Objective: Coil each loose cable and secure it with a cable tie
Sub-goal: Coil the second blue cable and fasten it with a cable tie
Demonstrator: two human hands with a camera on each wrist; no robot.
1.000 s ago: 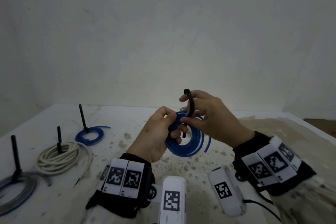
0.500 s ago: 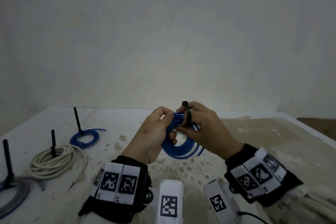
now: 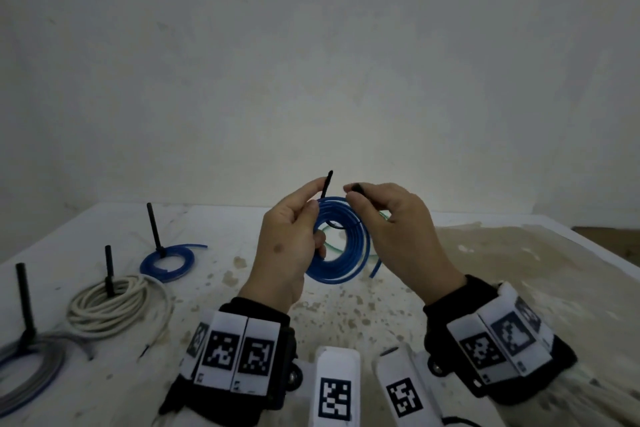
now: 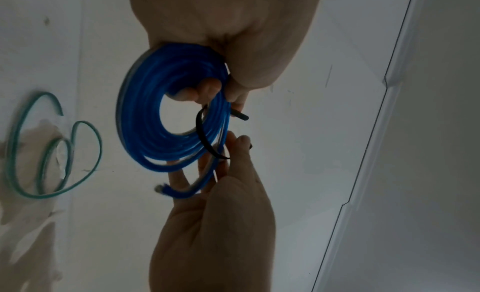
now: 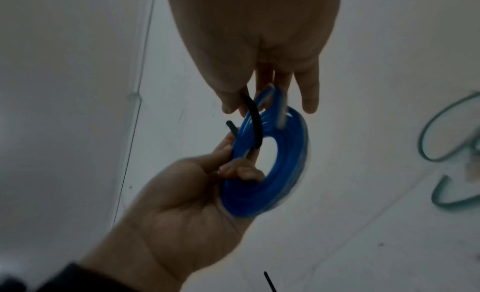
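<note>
While the blue cable coil (image 3: pixel 341 246) hung above the table (image 3: pixel 519 270), the left hand (image 3: pixel 287 246) pinched it plus the black cable tie (image 4: pixel 205 136) tail; the right hand (image 3: pixel 398 236) pinched the tie's head. Loose grip, and those loops probably spring apart before the tie locks.

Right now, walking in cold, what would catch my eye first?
The blue coil, held up mid-air at the centre by both hands. A black tie loops through it, the left hand pinching one end, the right hand the other. On the table to the left lie three tied coils, their black tails standing up.
</note>
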